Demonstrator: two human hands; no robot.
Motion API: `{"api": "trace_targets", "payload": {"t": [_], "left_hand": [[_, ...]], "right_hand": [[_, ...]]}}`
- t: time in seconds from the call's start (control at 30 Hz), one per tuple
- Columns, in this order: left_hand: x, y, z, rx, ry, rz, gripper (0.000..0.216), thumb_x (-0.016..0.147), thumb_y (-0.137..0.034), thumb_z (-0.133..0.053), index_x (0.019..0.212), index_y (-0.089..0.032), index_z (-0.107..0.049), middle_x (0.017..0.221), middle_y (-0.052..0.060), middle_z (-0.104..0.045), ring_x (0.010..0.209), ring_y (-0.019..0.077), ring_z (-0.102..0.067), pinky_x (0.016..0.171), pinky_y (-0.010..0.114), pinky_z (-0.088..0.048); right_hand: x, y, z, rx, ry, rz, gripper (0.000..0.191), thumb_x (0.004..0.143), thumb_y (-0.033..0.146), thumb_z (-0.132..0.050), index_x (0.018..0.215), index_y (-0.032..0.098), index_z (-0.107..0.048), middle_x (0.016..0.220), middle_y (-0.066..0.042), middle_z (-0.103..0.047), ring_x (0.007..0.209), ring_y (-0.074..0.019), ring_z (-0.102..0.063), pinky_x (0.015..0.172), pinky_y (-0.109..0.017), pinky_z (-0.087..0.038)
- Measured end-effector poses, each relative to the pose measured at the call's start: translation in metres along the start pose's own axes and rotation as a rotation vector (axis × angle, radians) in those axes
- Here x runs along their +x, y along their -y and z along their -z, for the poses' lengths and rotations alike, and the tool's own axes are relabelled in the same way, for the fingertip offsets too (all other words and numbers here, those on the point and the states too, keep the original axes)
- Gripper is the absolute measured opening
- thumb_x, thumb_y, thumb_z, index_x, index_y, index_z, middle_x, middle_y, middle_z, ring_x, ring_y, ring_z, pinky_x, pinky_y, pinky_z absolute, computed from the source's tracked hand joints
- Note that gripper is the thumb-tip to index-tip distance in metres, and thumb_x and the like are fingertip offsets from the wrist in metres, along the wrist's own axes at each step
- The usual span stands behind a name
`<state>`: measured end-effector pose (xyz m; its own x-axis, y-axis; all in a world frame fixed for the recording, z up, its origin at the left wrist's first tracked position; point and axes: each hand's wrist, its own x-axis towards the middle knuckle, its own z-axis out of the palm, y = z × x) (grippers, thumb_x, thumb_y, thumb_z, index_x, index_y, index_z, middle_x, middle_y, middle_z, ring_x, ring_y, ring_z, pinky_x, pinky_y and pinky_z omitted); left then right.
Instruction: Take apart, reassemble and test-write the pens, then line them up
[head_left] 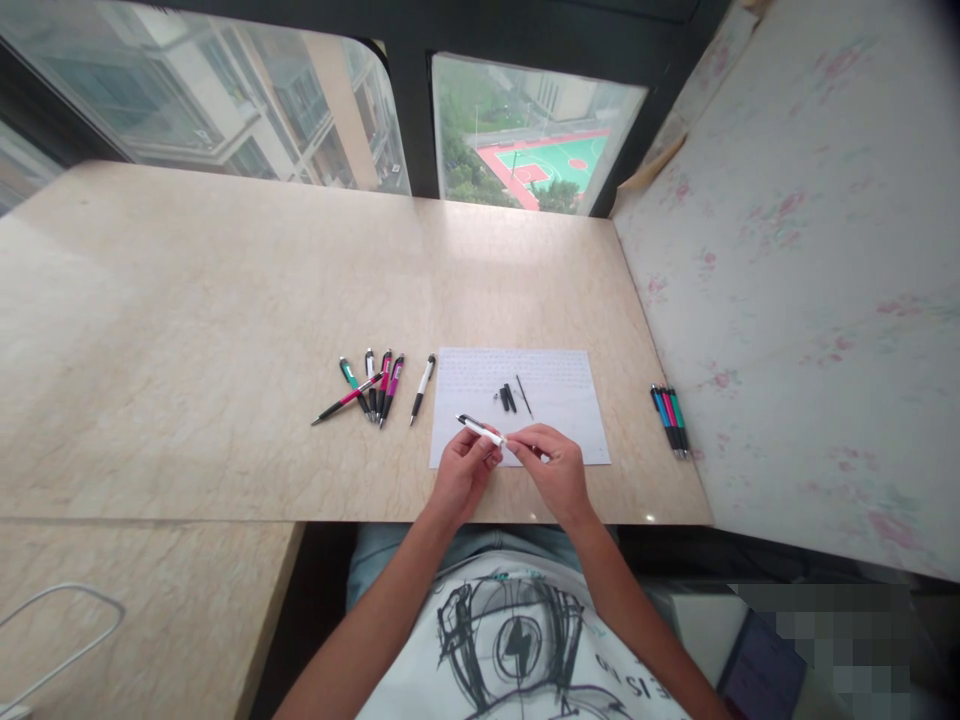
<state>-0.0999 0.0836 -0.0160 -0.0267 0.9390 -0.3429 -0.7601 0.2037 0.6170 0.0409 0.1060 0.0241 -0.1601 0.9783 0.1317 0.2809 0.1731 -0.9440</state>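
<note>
My left hand (pixel 466 468) is closed around a white pen barrel (pixel 480 429) with a black clip, tilted over the lower part of a paper sheet (pixel 555 440). At the barrel's lower right end, my right hand (pixel 553 465) has its thumb and finger pinched together. Whatever small piece lies in that pinch is too small to make out. Beyond the hands, on the sheet, lie short black pen parts (pixel 508 398) and a thin dark refill (pixel 523 396), with a tiny piece beside them.
Left of the sheet lies a white pen with a black grip (pixel 423 388), then a cluster of several coloured pens (pixel 384 390). Several more pens (pixel 669 420) lie side by side near the right wall (pixel 795 300). Windows (pixel 536 135) border the stone counter (pixel 225 300); a cable (pixel 90 588) lies lower left.
</note>
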Motion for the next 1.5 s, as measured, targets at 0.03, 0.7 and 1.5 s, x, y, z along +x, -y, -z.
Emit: {"api": "trace_targets", "payload": {"t": [0.03, 0.7, 1.5], "left_hand": [[0.000, 0.000, 0.000, 0.000, -0.003, 0.000, 0.022, 0.075, -0.025, -0.081, 0.092, -0.014, -0.071, 0.084, 0.002, -0.064, 0.068, 0.0080, -0.055, 0.066, 0.023, -0.043], [0.000, 0.001, 0.000, 0.002, -0.007, -0.017, 0.022, 0.074, -0.025, -0.082, 0.091, -0.014, -0.072, 0.082, 0.002, -0.063, 0.066, 0.0078, -0.054, 0.065, 0.021, -0.045], [0.000, 0.001, 0.002, -0.044, 0.002, -0.008, 0.025, 0.072, -0.024, -0.084, 0.090, -0.012, -0.073, 0.078, 0.002, -0.064, 0.065, 0.0071, -0.055, 0.064, 0.020, -0.044]], "right_hand": [[0.000, 0.000, 0.000, -0.003, 0.001, 0.002, 0.011, 0.087, 0.026, -0.069, 0.085, 0.022, -0.078, 0.082, -0.005, -0.074, 0.071, -0.0166, -0.063, 0.059, -0.028, -0.048], [-0.002, 0.003, -0.001, -0.059, 0.004, 0.041, 0.012, 0.088, 0.027, -0.067, 0.086, 0.022, -0.078, 0.080, -0.004, -0.072, 0.065, -0.0155, -0.060, 0.058, -0.028, -0.049], [-0.007, 0.009, -0.009, -0.176, -0.088, 0.112, 0.010, 0.088, 0.020, -0.067, 0.088, 0.021, -0.077, 0.078, -0.003, -0.069, 0.061, -0.0127, -0.055, 0.055, -0.025, -0.046]]}}
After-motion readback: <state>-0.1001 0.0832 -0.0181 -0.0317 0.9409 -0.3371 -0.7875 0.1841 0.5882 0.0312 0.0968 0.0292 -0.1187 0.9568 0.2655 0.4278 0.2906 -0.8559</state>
